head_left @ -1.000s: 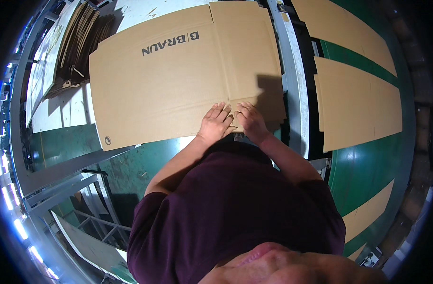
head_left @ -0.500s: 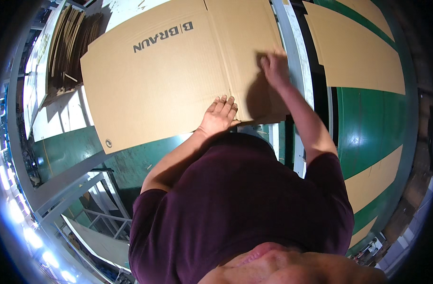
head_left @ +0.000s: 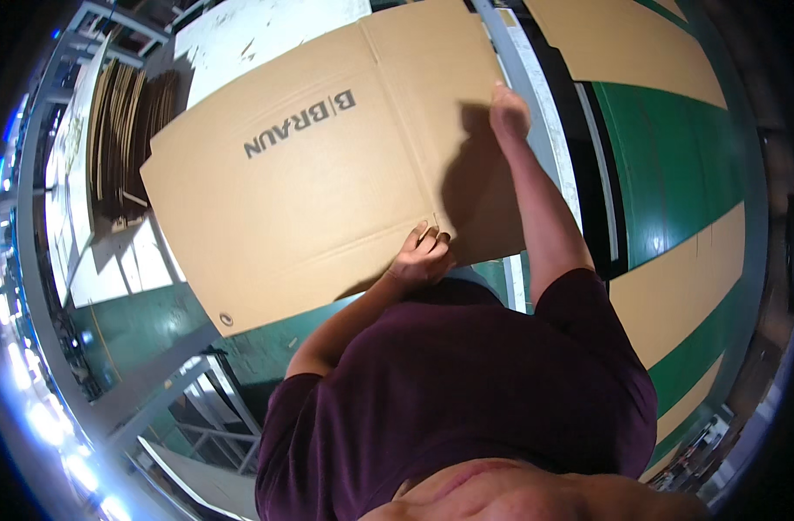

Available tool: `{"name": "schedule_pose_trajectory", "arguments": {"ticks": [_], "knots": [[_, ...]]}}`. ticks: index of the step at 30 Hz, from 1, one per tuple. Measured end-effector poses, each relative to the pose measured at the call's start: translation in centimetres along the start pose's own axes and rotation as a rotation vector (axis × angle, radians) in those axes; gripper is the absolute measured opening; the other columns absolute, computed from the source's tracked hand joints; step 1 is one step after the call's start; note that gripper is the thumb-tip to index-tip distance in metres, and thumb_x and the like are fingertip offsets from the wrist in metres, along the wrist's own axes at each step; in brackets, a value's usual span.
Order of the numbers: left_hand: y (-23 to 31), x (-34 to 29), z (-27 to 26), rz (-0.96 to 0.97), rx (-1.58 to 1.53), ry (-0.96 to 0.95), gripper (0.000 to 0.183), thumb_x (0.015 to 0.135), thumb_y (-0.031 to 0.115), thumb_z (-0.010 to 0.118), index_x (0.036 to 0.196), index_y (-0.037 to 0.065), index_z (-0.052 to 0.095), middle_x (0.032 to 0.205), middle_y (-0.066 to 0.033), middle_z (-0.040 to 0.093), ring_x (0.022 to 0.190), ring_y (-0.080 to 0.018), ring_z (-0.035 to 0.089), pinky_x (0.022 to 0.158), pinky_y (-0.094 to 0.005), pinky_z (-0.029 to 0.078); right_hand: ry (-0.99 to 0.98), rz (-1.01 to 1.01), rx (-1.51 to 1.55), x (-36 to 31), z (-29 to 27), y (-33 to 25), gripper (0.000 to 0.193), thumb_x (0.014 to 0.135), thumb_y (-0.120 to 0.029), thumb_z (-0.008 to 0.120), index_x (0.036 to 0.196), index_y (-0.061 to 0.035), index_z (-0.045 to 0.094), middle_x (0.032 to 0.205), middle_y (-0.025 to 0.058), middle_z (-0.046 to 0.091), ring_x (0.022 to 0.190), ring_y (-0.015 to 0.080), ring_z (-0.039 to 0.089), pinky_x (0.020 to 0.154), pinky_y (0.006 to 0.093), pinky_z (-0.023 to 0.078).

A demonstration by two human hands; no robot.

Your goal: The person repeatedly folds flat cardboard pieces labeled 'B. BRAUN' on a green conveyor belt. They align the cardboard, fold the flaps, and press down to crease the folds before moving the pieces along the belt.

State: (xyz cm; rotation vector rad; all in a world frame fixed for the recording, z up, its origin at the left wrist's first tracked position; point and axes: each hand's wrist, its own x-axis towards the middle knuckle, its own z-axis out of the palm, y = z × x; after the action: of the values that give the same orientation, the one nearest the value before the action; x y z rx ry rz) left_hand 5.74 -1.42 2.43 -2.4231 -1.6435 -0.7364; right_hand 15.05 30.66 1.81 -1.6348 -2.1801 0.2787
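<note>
A large flat cardboard sheet [head_left: 284, 208], brown with dark printing and crease lines, lies slanted in front of me. At its near edge, my left hand [head_left: 423, 253] is closed with curled fingers on top; its thumb is hidden. Along the right edge, my right hand [head_left: 510, 115] is closed on the sheet's border, its fingertips partly hidden. A dark shadow of my right arm falls on the right panel.
Left of the sheet, a stack of cardboard [head_left: 123, 139] stands on edge beside a white board [head_left: 71, 174]. To the right, beyond a grey metal rail [head_left: 536, 104], a green belt [head_left: 666, 174] carries several brown sheets. A metal frame [head_left: 206, 399] stands at lower left.
The cardboard sheet has come nearer to me. My left hand has gone from lying flat to curled at the near edge. On the belt, the brown sheets have shifted away.
</note>
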Motion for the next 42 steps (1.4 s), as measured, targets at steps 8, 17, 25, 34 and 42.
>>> {"name": "schedule_pose_trajectory", "arguments": {"ticks": [8,17,25,34,42], "knots": [[-0.9,1.0,-0.6,0.045,-0.074,-0.050,0.026,0.076,0.028,0.069,0.093,0.010,0.062,0.106,-0.0112,0.062,0.104,-0.0301,0.058,0.102,-0.0496,0.041,0.056,-0.096,-0.237,-1.6,-0.5,-2.0,0.015,0.089,-0.017,0.054,0.097,-0.0099,0.064,0.094,0.0127,0.066,0.086,0.0309,0.064,0.076,0.0427,0.050],[-0.8,0.9,-0.5,0.124,0.030,-0.029,0.026,0.074,0.021,0.072,0.093,0.007,0.060,0.105,-0.0115,0.061,0.095,-0.0309,0.060,0.091,-0.0451,0.050,0.439,0.370,-0.098,-20.5,-13.0,29.9,0.031,0.081,-0.008,0.057,0.111,-0.0072,0.063,0.106,0.0201,0.063,0.104,0.0406,0.057,0.087,0.0440,0.048],[0.7,1.9,-2.9,-0.023,-0.064,-0.120,0.029,0.076,0.020,0.072,0.099,0.006,0.062,0.102,-0.0107,0.061,0.094,-0.0308,0.062,0.088,-0.0413,0.052,-0.064,0.452,-0.616,-33.7,-18.8,40.0,0.054,0.084,-0.007,0.052,0.137,-0.0103,0.044,0.148,0.0148,0.034,0.140,0.0342,0.026,0.111,0.0489,0.027],[0.6,2.2,-2.9,-0.023,-0.071,-0.150,0.029,0.076,0.022,0.072,0.098,0.006,0.062,0.102,-0.0110,0.059,0.095,-0.0312,0.061,0.088,-0.0429,0.051,0.255,-0.050,-0.110,-14.5,-25.0,25.6,0.043,0.071,0.003,0.061,0.113,-0.0032,0.058,0.095,0.0184,0.064,0.087,0.0375,0.062,0.077,0.0424,0.051],[1.0,0.6,-2.8,-0.076,-0.063,-0.136,0.028,0.077,0.021,0.071,0.099,0.005,0.062,0.104,-0.0131,0.058,0.098,-0.0339,0.059,0.091,-0.0442,0.049,1.269,-0.173,0.296,-10.8,-46.3,13.1,0.017,0.081,-0.013,0.068,0.092,-0.0010,0.063,0.076,0.0109,0.065,0.069,0.0201,0.064,0.061,0.0305,0.049]]}}
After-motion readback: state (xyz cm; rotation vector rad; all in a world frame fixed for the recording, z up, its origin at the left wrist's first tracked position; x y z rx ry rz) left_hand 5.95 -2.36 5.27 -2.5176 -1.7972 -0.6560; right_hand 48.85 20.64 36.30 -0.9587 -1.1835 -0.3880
